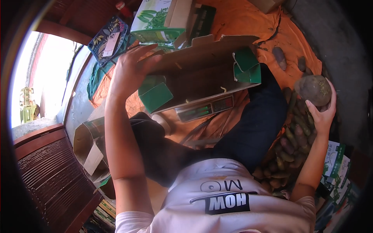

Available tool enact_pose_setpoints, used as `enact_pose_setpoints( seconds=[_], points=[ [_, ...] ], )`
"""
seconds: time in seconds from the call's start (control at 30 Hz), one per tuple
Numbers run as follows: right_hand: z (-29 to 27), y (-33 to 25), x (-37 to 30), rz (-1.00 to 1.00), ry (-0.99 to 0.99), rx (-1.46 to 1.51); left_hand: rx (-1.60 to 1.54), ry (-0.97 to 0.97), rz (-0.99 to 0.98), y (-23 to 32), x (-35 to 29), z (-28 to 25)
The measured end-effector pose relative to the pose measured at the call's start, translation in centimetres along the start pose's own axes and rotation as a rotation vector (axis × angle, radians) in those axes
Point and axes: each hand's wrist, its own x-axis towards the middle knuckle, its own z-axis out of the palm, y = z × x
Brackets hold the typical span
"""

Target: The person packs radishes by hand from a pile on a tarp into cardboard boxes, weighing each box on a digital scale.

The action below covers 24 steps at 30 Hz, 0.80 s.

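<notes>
A large, round-looking root vegetable (313, 90), brown with a yellow-green patch, is held in my right hand (325, 110) out to the right. The fingers and thumb close around its right and lower sides. My left hand (134, 64) is at the upper left corner of an open cardboard box (202, 73), its fingers and thumb stretched apart. Whether it touches the rim, I cannot tell. Green end flaps (155, 95) stand out from the box, and its visible inside is dark brown. A digital scale (204, 110) shows just below the box's near edge.
A pile of long root vegetables (297, 139) lies on my right, beside my leg. Orange sheeting (233, 19) covers the floor. A printed carton (159, 21) and a patterned bag with a phone (111, 44) stand beyond; another opened carton (91, 139) is at left.
</notes>
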Motion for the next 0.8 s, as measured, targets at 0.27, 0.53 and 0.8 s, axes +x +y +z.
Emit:
enact_pose_setpoints(
  seconds=[0.27, 0.53, 0.8],
  points=[
    [21.2, -12.6, 8.8, -0.437, -0.847, -0.038, 0.003, -0.124, 0.104, -1.7, -0.9, 0.0],
    [42.6, -5.0, 6.8, -0.45, -1.332, -0.291, 0.092, -0.224, 0.069, -2.4, -1.4, -1.1],
    [54.8, 1.9, 2.2, -0.686, -1.257, -0.24, 0.028, -0.141, 0.097, -3.4, -1.7, -1.3]
  ],
)
